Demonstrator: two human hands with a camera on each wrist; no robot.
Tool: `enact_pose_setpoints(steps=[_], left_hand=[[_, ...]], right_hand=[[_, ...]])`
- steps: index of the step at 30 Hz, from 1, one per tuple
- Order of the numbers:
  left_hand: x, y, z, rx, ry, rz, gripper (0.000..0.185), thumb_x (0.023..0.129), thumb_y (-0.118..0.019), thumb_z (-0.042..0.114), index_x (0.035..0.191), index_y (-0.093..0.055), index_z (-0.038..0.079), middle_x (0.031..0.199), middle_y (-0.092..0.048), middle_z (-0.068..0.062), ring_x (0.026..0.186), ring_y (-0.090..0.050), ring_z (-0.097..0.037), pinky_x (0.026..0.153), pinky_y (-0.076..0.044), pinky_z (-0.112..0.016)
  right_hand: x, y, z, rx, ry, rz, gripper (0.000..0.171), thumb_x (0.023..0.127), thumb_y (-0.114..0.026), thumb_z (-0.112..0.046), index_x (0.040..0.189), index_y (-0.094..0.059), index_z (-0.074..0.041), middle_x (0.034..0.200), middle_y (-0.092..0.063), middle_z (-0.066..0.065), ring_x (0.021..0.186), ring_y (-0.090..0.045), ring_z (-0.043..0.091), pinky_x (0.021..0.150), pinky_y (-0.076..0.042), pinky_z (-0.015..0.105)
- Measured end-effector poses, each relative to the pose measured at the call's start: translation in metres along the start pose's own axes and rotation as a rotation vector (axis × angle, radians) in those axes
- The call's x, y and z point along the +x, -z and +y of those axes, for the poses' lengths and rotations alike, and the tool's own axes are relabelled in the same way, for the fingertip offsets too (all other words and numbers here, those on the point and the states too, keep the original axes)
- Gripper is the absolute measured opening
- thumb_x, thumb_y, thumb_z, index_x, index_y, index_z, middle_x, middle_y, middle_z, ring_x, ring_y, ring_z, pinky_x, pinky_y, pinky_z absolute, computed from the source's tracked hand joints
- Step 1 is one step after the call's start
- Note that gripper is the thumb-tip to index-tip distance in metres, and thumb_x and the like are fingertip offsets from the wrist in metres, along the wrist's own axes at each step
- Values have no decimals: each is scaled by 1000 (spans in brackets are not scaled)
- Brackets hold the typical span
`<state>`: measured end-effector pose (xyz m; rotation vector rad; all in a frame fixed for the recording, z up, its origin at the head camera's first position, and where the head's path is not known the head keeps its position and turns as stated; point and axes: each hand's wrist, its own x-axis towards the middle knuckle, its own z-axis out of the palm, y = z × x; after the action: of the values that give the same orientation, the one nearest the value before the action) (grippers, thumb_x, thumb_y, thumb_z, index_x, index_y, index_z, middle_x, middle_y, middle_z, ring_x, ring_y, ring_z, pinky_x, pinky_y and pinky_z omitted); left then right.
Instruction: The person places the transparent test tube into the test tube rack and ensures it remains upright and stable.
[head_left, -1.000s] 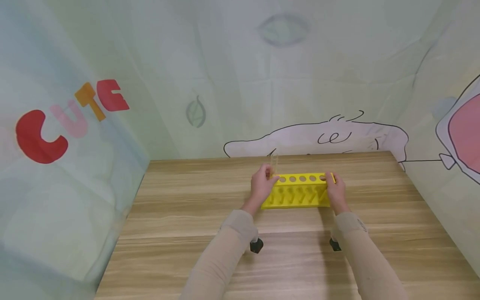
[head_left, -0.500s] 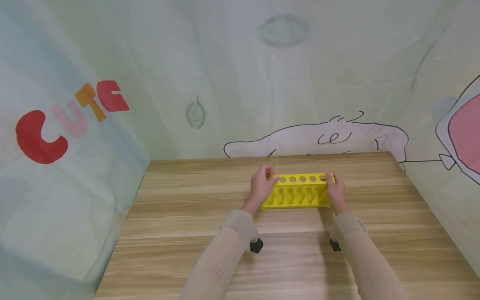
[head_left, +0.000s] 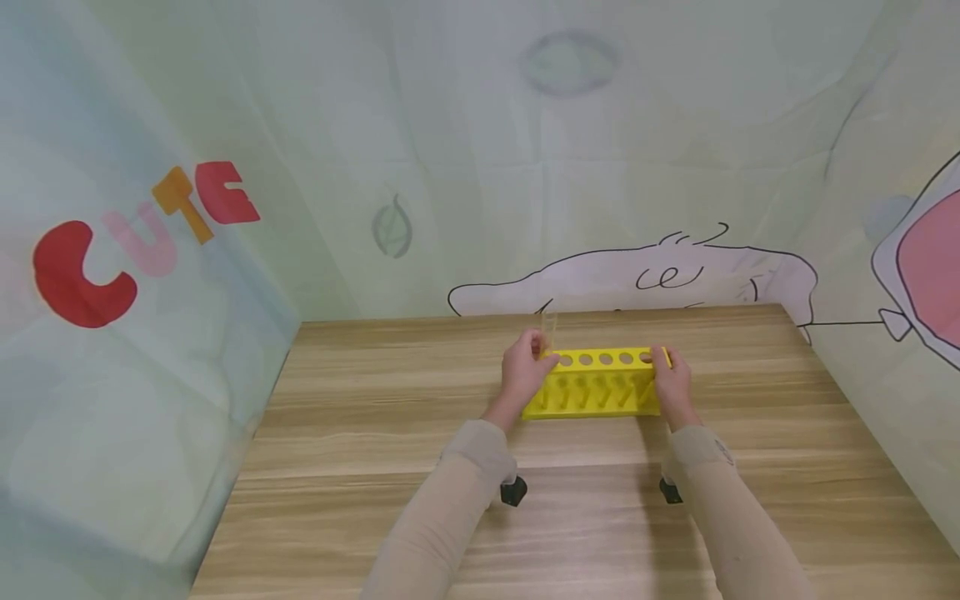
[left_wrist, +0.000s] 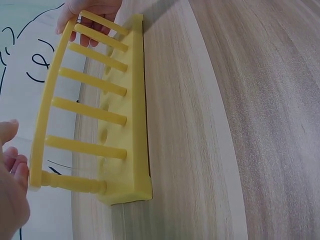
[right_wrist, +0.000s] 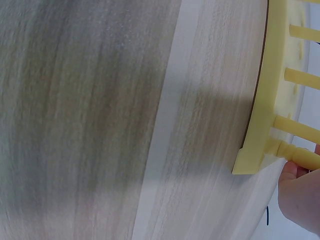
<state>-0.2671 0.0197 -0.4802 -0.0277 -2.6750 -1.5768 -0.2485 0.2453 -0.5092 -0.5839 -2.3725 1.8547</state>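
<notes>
Tabletop [head_left: 375, 417]: yellow rack [head_left: 596, 392] lengthwise left-right.

**Yellow rack on pale wood, pastel cloth behind**

The rack [head_left: 597, 385] is bright yellow all over: top bar, pegs and base alike. The table [head_left: 360, 467] is light brown wood with long streaks of grain, some bands paler, some greyer. Both sleeves [head_left: 450, 508] are beige. The backdrop [head_left: 465, 150] is a pale green cloth with faint creases, printed with a grey-green leaf [head_left: 392, 225], a white cartoon shape [head_left: 637, 279] outlined in black, and a pink patch [head_left: 930, 267] at the right edge. On the left, the letters [head_left: 142, 242] run red, pale pink, orange and red.
</notes>
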Motion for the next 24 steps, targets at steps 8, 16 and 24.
enact_pose_setpoints(steps=[8,16,24], left_hand=[[-2,3,0,-7,-15,-7,38,74,-70,14,107,-52,11,101,-59,-3,96,-54,-16,86,-48,-26],[-5,7,2,-15,-15,-1,44,75,-70,15,115,-51,12,109,-59,-2,102,-55,-15,90,-46,-25],[-5,9,-2,-4,-25,10,43,76,-69,17,114,-52,13,110,-59,-1,103,-55,-15,91,-45,-26]], right_hand=[[0,1,0,-24,-25,-25,60,90,-27,-52,125,-39,-4,127,-41,14,118,-31,24,103,-26,37],[-1,2,0,-24,-6,-26,58,92,-28,-49,123,-40,-2,126,-42,16,121,-30,26,106,-24,40],[-3,2,-2,-28,-3,-26,55,92,-31,-48,122,-42,-3,125,-43,16,120,-31,26,105,-26,40]])
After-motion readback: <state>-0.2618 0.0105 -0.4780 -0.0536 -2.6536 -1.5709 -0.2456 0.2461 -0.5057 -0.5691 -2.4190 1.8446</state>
